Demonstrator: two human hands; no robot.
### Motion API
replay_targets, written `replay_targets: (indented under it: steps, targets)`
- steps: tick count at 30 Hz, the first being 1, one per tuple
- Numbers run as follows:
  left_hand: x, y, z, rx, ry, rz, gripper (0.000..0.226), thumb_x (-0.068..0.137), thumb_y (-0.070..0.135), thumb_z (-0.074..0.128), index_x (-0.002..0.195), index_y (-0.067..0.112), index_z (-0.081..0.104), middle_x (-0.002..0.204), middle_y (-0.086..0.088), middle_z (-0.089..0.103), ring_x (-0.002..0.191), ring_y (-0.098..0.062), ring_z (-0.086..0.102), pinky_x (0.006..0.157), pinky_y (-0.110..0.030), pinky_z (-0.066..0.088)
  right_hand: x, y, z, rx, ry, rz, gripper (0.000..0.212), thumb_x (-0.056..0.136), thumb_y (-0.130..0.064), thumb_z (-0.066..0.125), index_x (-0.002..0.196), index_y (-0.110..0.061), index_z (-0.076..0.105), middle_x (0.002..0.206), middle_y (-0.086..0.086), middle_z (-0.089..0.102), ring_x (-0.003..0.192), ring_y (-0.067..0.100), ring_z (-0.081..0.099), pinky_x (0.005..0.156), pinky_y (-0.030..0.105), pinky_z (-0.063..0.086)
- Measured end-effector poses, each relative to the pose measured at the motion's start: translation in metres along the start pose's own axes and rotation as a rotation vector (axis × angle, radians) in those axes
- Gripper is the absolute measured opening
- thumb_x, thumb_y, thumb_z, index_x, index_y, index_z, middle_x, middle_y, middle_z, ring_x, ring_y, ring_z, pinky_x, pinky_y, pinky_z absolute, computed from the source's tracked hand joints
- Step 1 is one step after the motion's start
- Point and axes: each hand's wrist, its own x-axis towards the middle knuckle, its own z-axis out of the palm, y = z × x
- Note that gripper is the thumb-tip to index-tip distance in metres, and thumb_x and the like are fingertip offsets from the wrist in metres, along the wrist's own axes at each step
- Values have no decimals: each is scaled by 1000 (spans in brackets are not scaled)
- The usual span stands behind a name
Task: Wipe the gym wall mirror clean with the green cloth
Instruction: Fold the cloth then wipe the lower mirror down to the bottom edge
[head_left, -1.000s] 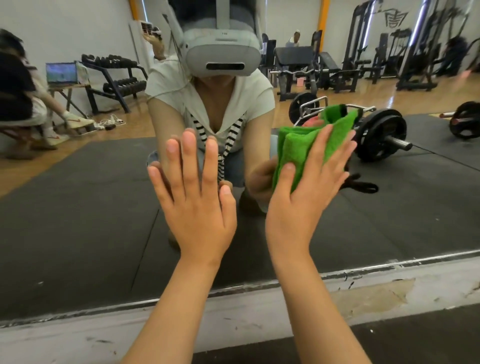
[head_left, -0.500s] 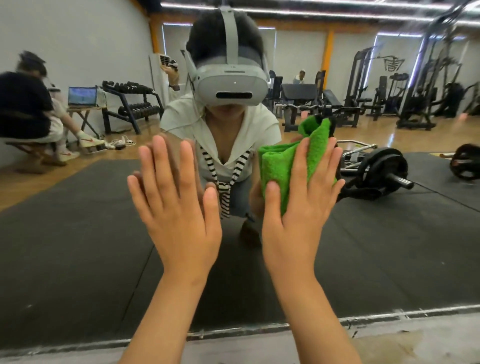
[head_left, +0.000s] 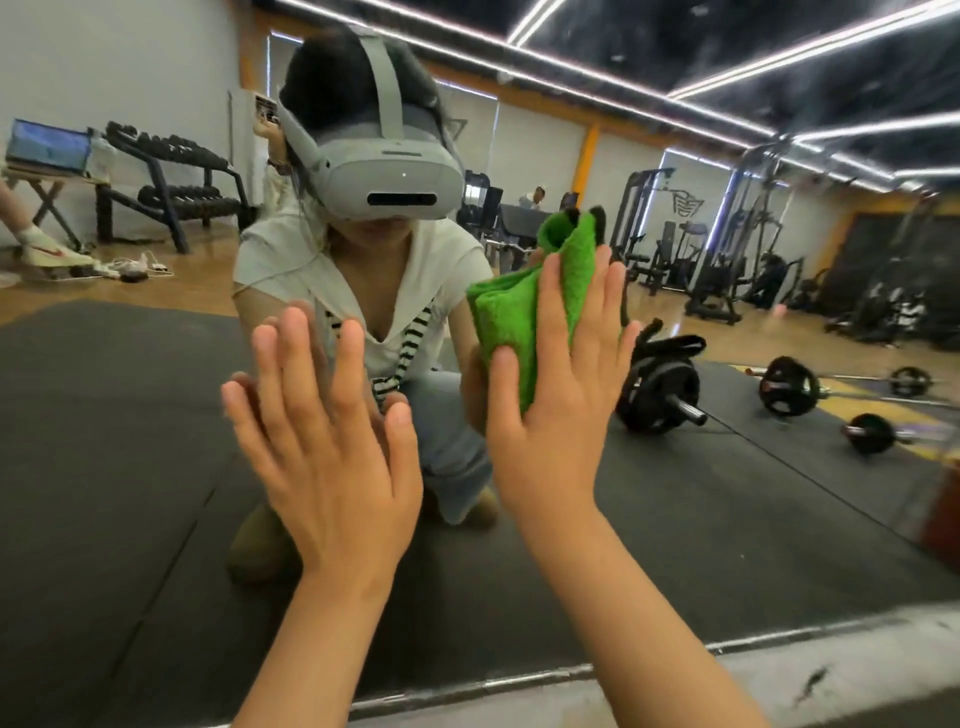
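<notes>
My right hand (head_left: 558, 415) lay flat, fingers straight, pressing the folded green terry cloth (head_left: 511, 317) against the large gym wall mirror (head_left: 119, 467). The cloth bunched out above and to the left of my fingers. Just beside it on the left, my left hand (head_left: 332, 457) was spread wide, palm against the glass, holding nothing.
</notes>
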Motion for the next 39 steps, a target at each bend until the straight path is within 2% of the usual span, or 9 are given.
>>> replay_targets:
  steps: [4,7,14,16,22,28,30,36,39]
  targets:
    - [8,3,-1,1,25,-48,61,105,31,38,158,10,18,163,-21,15,154,-32,7,125,-49,0,-21,-9,6,-24,-244,-376,55,98,-25,47,151,-19,35,163,6,14,154,21,7,124,48,5]
    - [13,4,-2,-26,23,-78,65,103,28,40,160,12,13,165,-17,12,155,-23,-3,125,-49,0,-6,16,-7,-141,-298,-578,52,99,-29,48,150,-23,37,162,5,21,153,20,14,124,46,10]
    - [41,3,-16,-44,83,-142,64,104,30,40,160,12,15,164,-23,15,154,-32,3,124,-46,-5,74,5,-14,-54,2,-121,60,97,-27,44,155,-19,30,165,14,17,154,22,4,125,46,-1]
    - [42,-3,-16,-22,45,-142,64,103,29,42,160,12,19,165,-18,11,153,-35,6,125,-47,-4,69,-16,-2,-39,-28,-179,61,97,-30,46,154,-14,33,164,16,17,154,28,7,124,50,-1]
    - [41,-18,-24,-8,-23,-80,65,101,34,43,159,14,24,167,-13,10,155,-29,4,125,-45,0,42,-5,-6,-185,-303,-759,54,100,-33,47,151,-20,35,161,9,24,153,23,16,123,49,10]
    - [47,-24,-28,-36,23,-174,67,101,32,43,160,13,17,166,-17,9,155,-27,-1,125,-45,-4,101,-6,-13,-112,-5,-298,57,97,-27,47,152,-16,37,162,15,25,153,22,10,124,43,2]
    - [48,-23,-27,-39,12,-181,68,101,32,42,161,12,17,167,-16,9,154,-25,-3,125,-45,-5,96,-25,-1,-70,12,-248,59,96,-27,48,152,-14,38,162,16,24,153,27,11,124,44,-2]
    - [48,-31,-34,-70,-7,-164,65,100,26,42,160,14,20,168,-11,9,155,-21,-3,125,-41,-5,45,-31,7,-152,-316,-788,54,98,-30,52,149,-19,39,160,11,28,152,25,19,124,48,9]
    - [47,-40,-38,-45,37,-199,64,102,28,39,160,12,17,167,-12,9,155,-20,-4,125,-42,-4,68,-26,1,-198,-223,-699,55,98,-31,51,150,-20,39,160,11,29,152,24,20,124,46,11]
